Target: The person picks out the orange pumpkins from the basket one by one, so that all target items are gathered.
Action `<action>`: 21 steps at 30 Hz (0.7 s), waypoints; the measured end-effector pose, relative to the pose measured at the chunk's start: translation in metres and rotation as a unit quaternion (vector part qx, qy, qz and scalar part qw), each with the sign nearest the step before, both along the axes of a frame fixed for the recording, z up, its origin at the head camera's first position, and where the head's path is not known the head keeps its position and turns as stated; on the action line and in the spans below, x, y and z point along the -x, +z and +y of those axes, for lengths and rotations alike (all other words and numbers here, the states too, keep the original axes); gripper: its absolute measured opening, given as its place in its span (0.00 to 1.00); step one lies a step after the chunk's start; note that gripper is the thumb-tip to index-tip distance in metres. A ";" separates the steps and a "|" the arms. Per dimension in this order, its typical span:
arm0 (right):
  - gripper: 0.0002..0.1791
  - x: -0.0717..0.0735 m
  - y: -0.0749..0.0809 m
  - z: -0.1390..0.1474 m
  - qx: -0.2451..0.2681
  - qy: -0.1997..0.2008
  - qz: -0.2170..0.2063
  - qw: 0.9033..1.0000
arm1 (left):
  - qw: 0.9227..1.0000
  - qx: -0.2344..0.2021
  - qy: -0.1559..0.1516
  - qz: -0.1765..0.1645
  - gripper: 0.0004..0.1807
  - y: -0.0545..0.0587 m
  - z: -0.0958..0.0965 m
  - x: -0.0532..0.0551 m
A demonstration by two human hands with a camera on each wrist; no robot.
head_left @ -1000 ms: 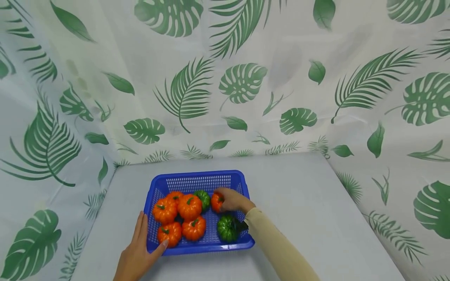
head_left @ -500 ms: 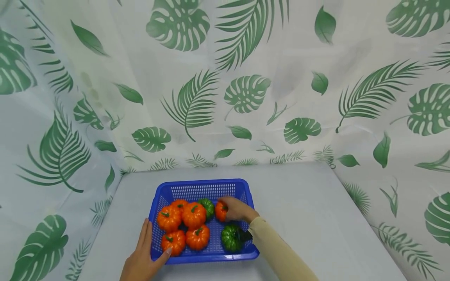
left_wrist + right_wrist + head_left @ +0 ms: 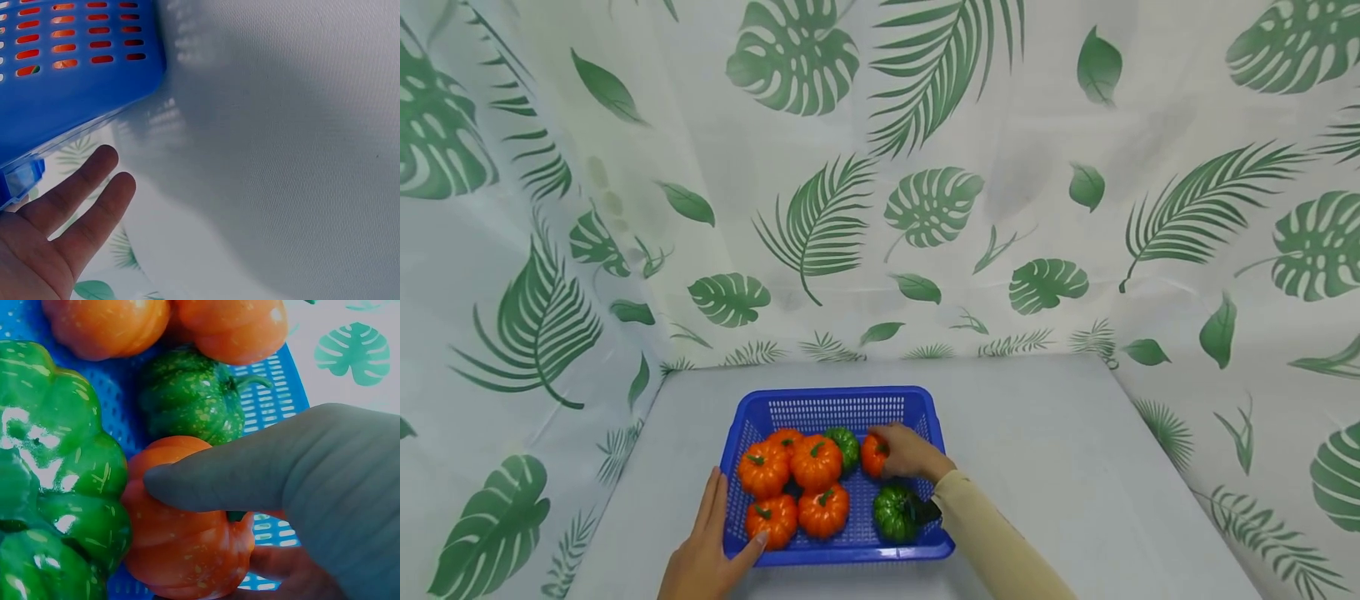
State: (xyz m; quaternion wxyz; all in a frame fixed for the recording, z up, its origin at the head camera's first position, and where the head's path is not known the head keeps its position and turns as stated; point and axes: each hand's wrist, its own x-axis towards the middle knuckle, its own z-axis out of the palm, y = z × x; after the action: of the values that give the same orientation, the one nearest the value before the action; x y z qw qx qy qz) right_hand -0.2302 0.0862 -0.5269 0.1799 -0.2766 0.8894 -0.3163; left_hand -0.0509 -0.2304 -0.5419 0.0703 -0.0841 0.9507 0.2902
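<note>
A blue plastic basket (image 3: 842, 391) with slotted walls holds several orange pumpkins (image 3: 763, 471) on its left side. My right hand (image 3: 916, 454) reaches over the basket's right side and grips a small orange pumpkin (image 3: 181, 550), thumb across its top and fingers at its far lower side. Close by sit a glossy green pumpkin (image 3: 62, 481) at the front right and another green pumpkin (image 3: 187, 394) further back. At the basket's left front corner is my left hand (image 3: 700, 550), fingers straight along the outer wall, thumb reaching to the rim near an orange pumpkin (image 3: 772, 520).
The basket stands on a white table (image 3: 1045, 450). Behind and at both sides hang white sheets (image 3: 955, 275) printed with green leaves. A dark device (image 3: 925, 510) on my right wrist overlaps the front right green pumpkin in the head view.
The head view has tilted upward, so basket and hands appear lower and slightly to the right. Both hands keep their places at the basket, the right still holding the orange pumpkin.
</note>
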 end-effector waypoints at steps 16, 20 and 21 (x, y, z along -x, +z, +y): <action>0.42 -0.002 0.019 0.006 0.019 -0.041 0.031 0.999 | 1.000 -0.006 0.002 0.001 0.68 0.002 0.003 0.003; 0.41 -0.001 0.022 0.008 0.035 -0.043 0.044 0.997 | 1.000 -0.011 0.000 0.001 0.68 0.000 0.001 0.001; 0.41 -0.001 0.023 0.008 0.039 -0.042 0.049 0.997 | 1.000 -0.011 -0.002 0.001 0.68 0.000 0.000 0.001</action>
State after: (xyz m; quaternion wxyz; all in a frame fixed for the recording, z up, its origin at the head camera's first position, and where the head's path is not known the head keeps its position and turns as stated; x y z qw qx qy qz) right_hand -0.2294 0.0947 -0.5043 0.1116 -0.2611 0.8951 -0.3439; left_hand -0.0518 -0.2299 -0.5418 0.0709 -0.0814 0.9475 0.3011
